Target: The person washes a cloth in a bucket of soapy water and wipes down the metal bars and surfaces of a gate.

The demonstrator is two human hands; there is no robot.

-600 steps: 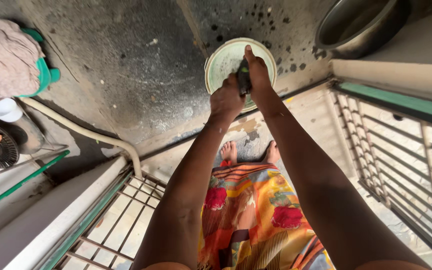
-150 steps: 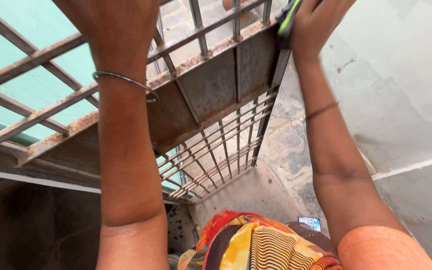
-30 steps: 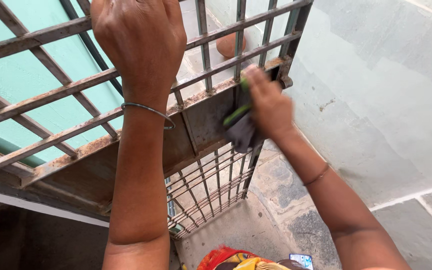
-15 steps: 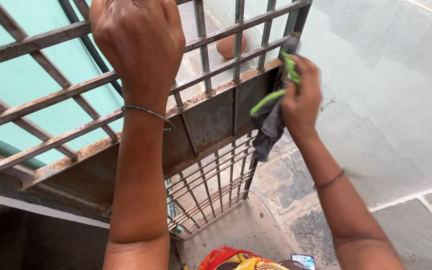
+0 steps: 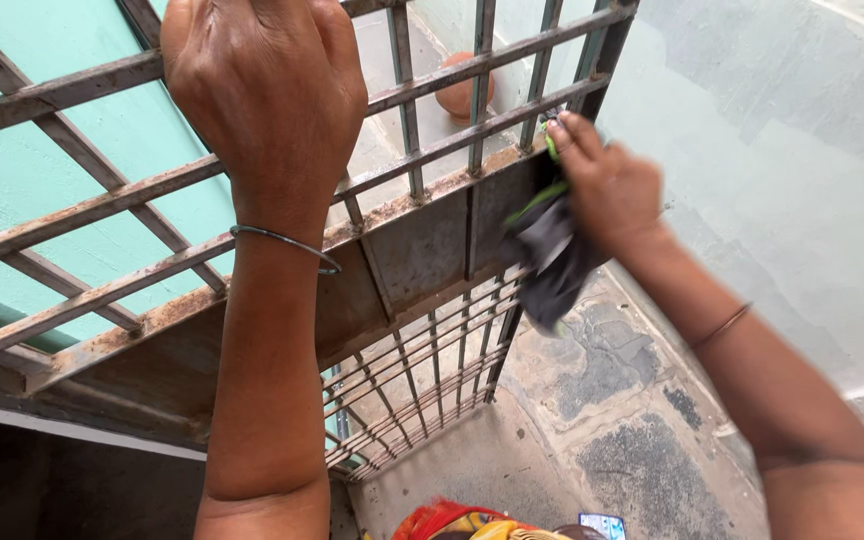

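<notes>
Head view: my left hand (image 5: 262,95) grips a bar of the gate (image 5: 422,230); my right hand (image 5: 607,190) clutches a cloth (image 5: 552,260) against the gate's plate — wiping step; next, probably adjacent bars.

left hand (image 5: 262,95) fingertips cut off by top edge, right hand (image 5: 607,190) motion-blurred, dark cloth (image 5: 552,260) partly hidden beneath it, orange ball (image 5: 464,95) half-hidden behind bars

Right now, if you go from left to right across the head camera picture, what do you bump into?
Turquoise wall → left hand gripping the rusty metal gate → round orange-brown ball behind the bars → dark cloth with green edge → right hand → pale grey wall.
</notes>
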